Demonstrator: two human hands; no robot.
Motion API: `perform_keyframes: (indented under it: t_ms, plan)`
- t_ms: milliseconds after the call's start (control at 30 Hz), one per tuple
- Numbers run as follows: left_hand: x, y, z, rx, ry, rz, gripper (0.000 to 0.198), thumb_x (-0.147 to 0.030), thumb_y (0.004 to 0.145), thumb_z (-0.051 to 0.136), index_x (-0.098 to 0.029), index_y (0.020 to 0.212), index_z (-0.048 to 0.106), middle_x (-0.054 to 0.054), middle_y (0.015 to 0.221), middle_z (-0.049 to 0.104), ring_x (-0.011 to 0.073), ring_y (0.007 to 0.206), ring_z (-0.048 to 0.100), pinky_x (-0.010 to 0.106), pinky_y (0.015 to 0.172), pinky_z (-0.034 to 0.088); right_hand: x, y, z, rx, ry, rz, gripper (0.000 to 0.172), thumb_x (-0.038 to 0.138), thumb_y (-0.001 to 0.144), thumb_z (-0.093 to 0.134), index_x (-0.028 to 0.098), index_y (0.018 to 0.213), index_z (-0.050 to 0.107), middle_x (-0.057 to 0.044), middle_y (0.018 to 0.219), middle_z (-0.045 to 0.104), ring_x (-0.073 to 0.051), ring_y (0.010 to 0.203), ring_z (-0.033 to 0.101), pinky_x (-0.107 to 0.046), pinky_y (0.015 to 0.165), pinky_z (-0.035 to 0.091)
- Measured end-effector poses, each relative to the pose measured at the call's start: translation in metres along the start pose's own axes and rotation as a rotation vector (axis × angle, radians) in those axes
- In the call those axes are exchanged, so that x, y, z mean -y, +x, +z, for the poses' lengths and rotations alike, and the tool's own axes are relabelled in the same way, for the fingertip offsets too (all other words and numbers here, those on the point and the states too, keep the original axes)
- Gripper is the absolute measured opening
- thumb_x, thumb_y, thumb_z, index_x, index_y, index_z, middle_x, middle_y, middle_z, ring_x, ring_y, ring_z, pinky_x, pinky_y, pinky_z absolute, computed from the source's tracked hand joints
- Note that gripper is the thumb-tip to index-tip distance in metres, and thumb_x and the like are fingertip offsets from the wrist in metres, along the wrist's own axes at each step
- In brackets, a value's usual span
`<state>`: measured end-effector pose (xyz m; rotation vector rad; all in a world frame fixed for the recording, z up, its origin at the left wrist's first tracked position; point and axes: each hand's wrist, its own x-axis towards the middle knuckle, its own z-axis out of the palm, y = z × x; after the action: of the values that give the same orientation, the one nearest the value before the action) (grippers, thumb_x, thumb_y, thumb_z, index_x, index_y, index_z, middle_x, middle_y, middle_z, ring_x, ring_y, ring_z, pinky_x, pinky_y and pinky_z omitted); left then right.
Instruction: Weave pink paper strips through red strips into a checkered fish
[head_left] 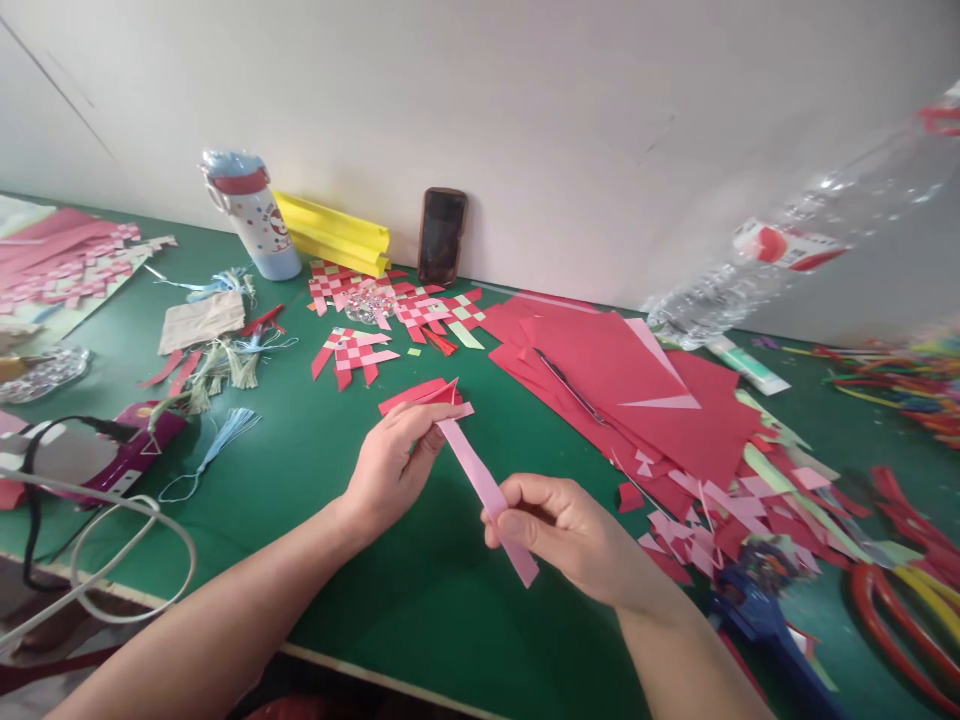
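Note:
A pink paper strip (478, 472) is stretched at a slant between my two hands above the green table. My left hand (386, 462) is closed in a pinch on its upper end, where the paper looks folded over. Red folded paper (421, 392) shows just beyond those fingers; whether the left hand grips it too is hidden. Lower down, my right hand (559, 530) pinches the strip between thumb and fingers, and the cut end sticks out below. A woven pink-and-red paper piece (352, 352) lies past my left hand.
Red paper sheets (592, 370) with tweezers (570, 385) on top lie at right, near paper scraps (690, 530), a blue-handled tool (772, 640) and red-handled scissors (900, 625). A flask (259, 220) and phone (442, 235) stand behind. Tassels (225, 440) and a white cable (112, 610) lie left.

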<state>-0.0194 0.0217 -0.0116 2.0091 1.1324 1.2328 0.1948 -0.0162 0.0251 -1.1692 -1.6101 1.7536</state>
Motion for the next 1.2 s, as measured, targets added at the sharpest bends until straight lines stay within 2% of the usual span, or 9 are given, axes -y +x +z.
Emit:
perform_keyframes:
  t_ms: [133, 267, 433, 600, 867, 967, 1033, 1100, 1200]
  plan:
    - [-0.008, -0.005, 0.009, 0.217, -0.471, -0.337, 0.038, -0.047, 0.099, 0.047, -0.018, 0.116, 0.066, 0.006, 0.092, 0.07, 0.016, 0.079, 0.064, 0.027, 0.072, 0.051, -0.003, -0.001, 0.004, -0.001, 0.11, -0.151, 0.02, 0.04, 0.083, 0.072, 0.02, 0.082, 0.073, -0.002, 0.079, 0.067, -0.014, 0.07, 0.061, -0.027, 0.066, 0.052]
    - [-0.016, -0.007, 0.014, 0.455, -0.874, -0.573, 0.04, -0.05, 0.096, 0.053, -0.022, 0.122, 0.066, 0.007, 0.106, 0.069, 0.0181, 0.094, 0.066, 0.028, 0.078, 0.054, -0.008, 0.005, 0.009, -0.234, 0.118, -0.24, 0.013, 0.037, 0.081, 0.073, 0.024, 0.083, 0.074, -0.001, 0.083, 0.07, -0.016, 0.076, 0.065, -0.032, 0.076, 0.055]
    - [-0.012, -0.012, 0.014, 0.548, -1.115, -0.735, 0.046, -0.053, 0.093, 0.058, -0.031, 0.133, 0.058, 0.009, 0.116, 0.066, 0.0208, 0.101, 0.066, 0.035, 0.085, 0.055, -0.015, 0.01, 0.015, -0.468, -0.048, -0.215, 0.018, 0.041, 0.082, 0.071, 0.023, 0.08, 0.072, -0.001, 0.076, 0.07, -0.016, 0.069, 0.063, -0.029, 0.064, 0.054]
    - [-0.012, -0.014, 0.013, 0.628, -1.191, -0.697, 0.043, -0.047, 0.093, 0.061, -0.026, 0.13, 0.059, 0.01, 0.118, 0.064, 0.0207, 0.103, 0.067, 0.037, 0.092, 0.053, -0.019, 0.013, 0.021, -0.593, -0.215, -0.322, 0.011, 0.035, 0.086, 0.066, 0.025, 0.082, 0.071, -0.002, 0.085, 0.07, -0.017, 0.078, 0.064, -0.028, 0.068, 0.052]
    - [-0.016, -0.009, 0.016, 0.649, -1.048, -0.619, 0.027, -0.04, 0.093, 0.062, -0.015, 0.101, 0.06, 0.006, 0.091, 0.063, 0.0094, 0.072, 0.059, 0.023, 0.069, 0.05, -0.02, 0.016, 0.019, -0.651, -0.306, -0.291, 0.015, 0.036, 0.084, 0.067, 0.023, 0.08, 0.063, 0.001, 0.075, 0.058, -0.012, 0.061, 0.053, -0.025, 0.058, 0.047]
    - [-0.014, -0.009, 0.016, 0.572, -1.006, -0.584, 0.039, -0.036, 0.094, 0.059, -0.018, 0.128, 0.051, 0.005, 0.093, 0.062, 0.009, 0.068, 0.056, 0.024, 0.065, 0.046, -0.02, 0.018, 0.015, -0.647, -0.137, -0.193, 0.034, 0.046, 0.077, 0.074, 0.022, 0.096, 0.058, 0.003, 0.077, 0.055, -0.011, 0.058, 0.054, -0.025, 0.055, 0.048]
    - [-0.013, -0.011, 0.016, 0.558, -0.975, -0.548, 0.064, -0.034, 0.095, 0.059, -0.023, 0.15, 0.027, 0.003, 0.09, 0.062, 0.0089, 0.067, 0.055, 0.025, 0.065, 0.046, -0.017, 0.018, 0.015, -0.527, -0.049, -0.128, 0.043, 0.051, 0.076, 0.074, 0.021, 0.1, 0.057, 0.004, 0.072, 0.054, -0.011, 0.056, 0.054, -0.025, 0.053, 0.047]
    - [-0.014, -0.013, 0.015, 0.577, -0.933, -0.519, 0.081, -0.032, 0.096, 0.058, -0.026, 0.156, 0.004, -0.001, 0.082, 0.06, 0.0092, 0.066, 0.056, 0.026, 0.067, 0.046, -0.014, 0.018, 0.017, -0.389, -0.027, -0.078, 0.037, 0.053, 0.08, 0.07, 0.02, 0.094, 0.059, 0.006, 0.062, 0.051, -0.011, 0.052, 0.052, -0.025, 0.051, 0.045]
    - [-0.014, -0.013, 0.016, 0.598, -0.946, -0.547, 0.086, -0.032, 0.093, 0.063, -0.028, 0.155, 0.003, -0.001, 0.082, 0.062, 0.0108, 0.068, 0.061, 0.028, 0.069, 0.049, -0.013, 0.017, 0.018, -0.377, -0.031, -0.09, 0.033, 0.052, 0.084, 0.065, 0.02, 0.078, 0.06, 0.006, 0.053, 0.049, -0.012, 0.049, 0.05, -0.026, 0.05, 0.044]
